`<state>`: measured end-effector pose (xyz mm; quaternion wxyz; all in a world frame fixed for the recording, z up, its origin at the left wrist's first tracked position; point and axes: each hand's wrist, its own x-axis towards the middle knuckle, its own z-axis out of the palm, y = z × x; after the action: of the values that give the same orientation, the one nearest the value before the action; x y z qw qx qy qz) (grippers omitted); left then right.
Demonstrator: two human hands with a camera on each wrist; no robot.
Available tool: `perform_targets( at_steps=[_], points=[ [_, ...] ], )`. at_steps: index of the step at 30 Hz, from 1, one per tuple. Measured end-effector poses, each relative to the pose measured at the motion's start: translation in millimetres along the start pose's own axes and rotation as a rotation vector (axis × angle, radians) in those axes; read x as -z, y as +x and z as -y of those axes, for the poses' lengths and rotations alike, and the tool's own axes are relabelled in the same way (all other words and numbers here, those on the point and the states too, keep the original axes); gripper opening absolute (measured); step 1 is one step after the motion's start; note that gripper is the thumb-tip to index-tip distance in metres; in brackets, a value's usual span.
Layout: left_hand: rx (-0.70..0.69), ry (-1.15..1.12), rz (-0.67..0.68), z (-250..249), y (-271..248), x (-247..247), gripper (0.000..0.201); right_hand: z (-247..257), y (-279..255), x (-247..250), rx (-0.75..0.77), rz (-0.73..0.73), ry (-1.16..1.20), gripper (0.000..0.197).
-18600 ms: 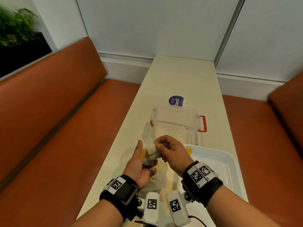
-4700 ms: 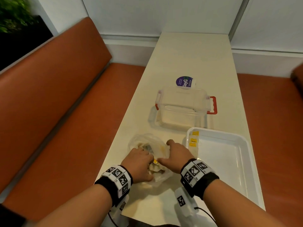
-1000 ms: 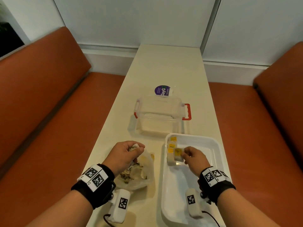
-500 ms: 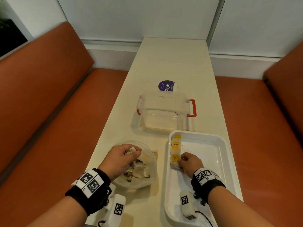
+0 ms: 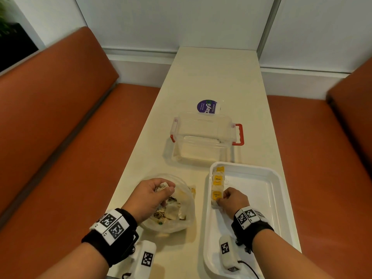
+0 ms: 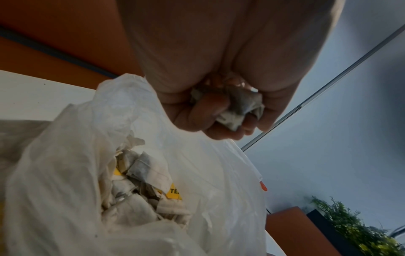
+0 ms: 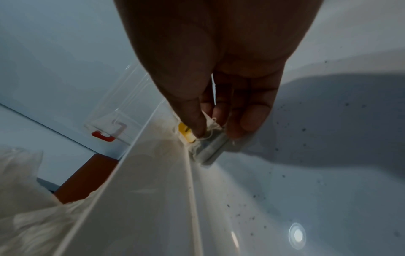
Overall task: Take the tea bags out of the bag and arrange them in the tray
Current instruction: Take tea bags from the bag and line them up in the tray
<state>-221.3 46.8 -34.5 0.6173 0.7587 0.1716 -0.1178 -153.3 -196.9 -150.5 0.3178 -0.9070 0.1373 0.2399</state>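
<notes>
A clear plastic bag [image 5: 181, 210] holding several tea bags [image 6: 140, 175] lies on the table, left of the white tray [image 5: 259, 200]. My left hand [image 5: 150, 196] is above the bag's mouth, fingers curled round a crumpled tea bag [image 6: 238, 107]. Three tea bags with yellow tags [image 5: 217, 179] lie in a row along the tray's left wall. My right hand [image 5: 231, 200] is inside the tray and pinches the nearest tea bag [image 5: 216, 196] of that row against the wall; in the right wrist view thumb and fingers hold that tea bag [image 7: 203, 147].
A clear plastic box [image 5: 203, 137] with red latches stands just beyond the tray, and a purple round sticker [image 5: 207, 106] lies behind it. Orange benches flank the narrow table [image 5: 211, 77]. The tray's right part is bare.
My right hand has moved the tea bag from the tray's middle-left to the left wall, in line with the other two. My left hand keeps its tea bag above the plastic bag.
</notes>
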Motion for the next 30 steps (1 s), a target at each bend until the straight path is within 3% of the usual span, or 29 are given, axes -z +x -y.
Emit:
perform_targets(
  at_steps=[14, 17, 20, 23, 26, 30],
  points=[
    [-0.003, -0.024, 0.001, 7.7, 3.1, 2.6, 0.006, 0.4, 0.1, -0.7, -0.001, -0.001, 0.0, 0.028],
    [0.086, -0.161, 0.008, 10.2, 4.3, 4.1, 0.029, 1.5, -3.9, 7.3, 0.038, -0.065, -0.014, 0.035],
    [0.247, -0.418, 0.018, 11.4, 4.9, 2.9, 0.058, 16.7, -14.6, 17.6, 0.152, -0.138, 0.014, 0.028],
    [0.342, -0.559, 0.01, 9.7, 5.4, -0.2, 0.063, 50.8, -36.2, 24.1, 0.373, -0.131, 0.08, 0.014],
    [0.327, -0.619, 0.013, 5.9, 3.9, -5.6, 0.066, 85.5, -62.7, 25.2, 0.582, -0.053, 0.108, 0.011],
    [0.278, -0.647, 0.036, 1.4, 1.2, -12.3, 0.075, 112.4, -82.8, 17.6, 0.604, 0.055, 0.035, 0.026]
  ],
)
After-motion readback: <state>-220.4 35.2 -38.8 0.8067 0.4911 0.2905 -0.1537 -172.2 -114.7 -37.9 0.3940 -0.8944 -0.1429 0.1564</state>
